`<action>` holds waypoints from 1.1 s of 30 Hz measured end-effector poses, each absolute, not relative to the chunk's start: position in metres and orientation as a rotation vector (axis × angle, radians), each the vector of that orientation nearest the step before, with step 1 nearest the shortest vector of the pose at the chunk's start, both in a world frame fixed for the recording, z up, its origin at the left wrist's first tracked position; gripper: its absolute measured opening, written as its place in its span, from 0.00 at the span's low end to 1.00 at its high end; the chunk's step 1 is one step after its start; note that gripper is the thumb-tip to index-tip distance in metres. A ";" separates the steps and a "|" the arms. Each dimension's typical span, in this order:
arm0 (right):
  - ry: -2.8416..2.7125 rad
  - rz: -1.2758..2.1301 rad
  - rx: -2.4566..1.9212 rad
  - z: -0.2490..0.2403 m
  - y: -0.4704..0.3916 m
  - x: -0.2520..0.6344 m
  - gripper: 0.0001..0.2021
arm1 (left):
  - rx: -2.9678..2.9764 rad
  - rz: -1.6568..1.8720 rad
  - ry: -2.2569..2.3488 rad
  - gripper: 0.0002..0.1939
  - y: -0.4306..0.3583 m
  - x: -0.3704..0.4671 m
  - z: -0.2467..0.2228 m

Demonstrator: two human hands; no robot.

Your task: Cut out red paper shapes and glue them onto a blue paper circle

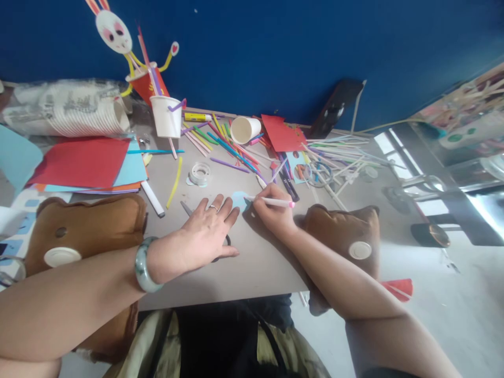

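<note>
My right hand (pixel 274 210) is closed around a white pen with a pink end (pixel 279 202), its tip at a small light-blue paper piece (pixel 239 200) on the table. My left hand (pixel 208 231) lies flat with fingers spread, its fingertips beside the blue paper's left edge. Under that hand are scissors (pixel 186 208); a blade sticks out past the fingers and part of a dark handle shows near the thumb, the rest hidden. A roll of clear tape (pixel 200 173) lies just beyond my left hand.
Pipe cleaners and straws (pixel 236 152) are strewn at the back beside a tipped paper cup (pixel 244 130). A rabbit figure (pixel 114 32) and a white cup (pixel 167 116) stand by the blue wall. Coloured paper (pixel 82 160) is stacked left. Brown cushions (pixel 94 226) flank the workspace.
</note>
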State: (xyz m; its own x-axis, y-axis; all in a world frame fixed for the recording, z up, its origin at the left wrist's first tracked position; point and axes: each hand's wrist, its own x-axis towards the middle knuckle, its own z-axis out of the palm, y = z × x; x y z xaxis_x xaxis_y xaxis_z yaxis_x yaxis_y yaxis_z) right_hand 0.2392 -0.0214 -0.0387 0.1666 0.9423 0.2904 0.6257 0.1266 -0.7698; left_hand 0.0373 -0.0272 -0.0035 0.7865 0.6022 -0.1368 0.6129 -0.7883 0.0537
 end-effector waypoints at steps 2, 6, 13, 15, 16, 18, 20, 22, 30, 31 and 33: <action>-1.538 0.446 -1.596 -0.038 -0.021 0.240 0.05 | 2.877 -0.171 0.981 0.43 -0.027 0.037 -0.003; -1.545 0.435 -1.601 -0.038 -0.021 0.240 0.05 | 2.867 -0.184 0.973 0.44 -0.027 0.037 -0.003; -1.564 0.438 -1.601 -0.039 -0.022 0.240 0.05 | 2.876 -0.144 0.971 0.43 -0.027 0.037 -0.005; -1.559 0.384 -1.598 -0.038 -0.022 0.241 0.06 | 2.879 -0.121 0.974 0.43 -0.027 0.036 -0.006; -1.556 0.360 -1.594 -0.038 -0.022 0.242 0.06 | 2.879 -0.118 0.977 0.43 -0.028 0.036 -0.007; -1.550 0.329 -1.584 -0.037 -0.022 0.243 0.06 | 2.875 -0.125 0.977 0.43 -0.028 0.035 -0.006; -1.542 0.319 -1.572 -0.035 -0.023 0.244 0.06 | 2.867 -0.146 0.977 0.44 -0.028 0.035 -0.005; -1.533 0.311 -1.558 -0.034 -0.024 0.244 0.06 | 2.858 -0.170 0.978 0.43 -0.028 0.036 -0.003; -1.523 0.277 -1.535 -0.034 -0.024 0.246 0.06 | 2.866 -0.149 0.998 0.41 -0.029 0.036 -0.002; -1.523 0.269 -1.533 -0.034 -0.024 0.247 0.06 | 2.869 -0.138 0.989 0.41 -0.028 0.036 -0.003; -1.521 0.252 -1.528 -0.035 -0.024 0.247 0.06 | 2.868 -0.121 0.981 0.40 -0.026 0.036 -0.003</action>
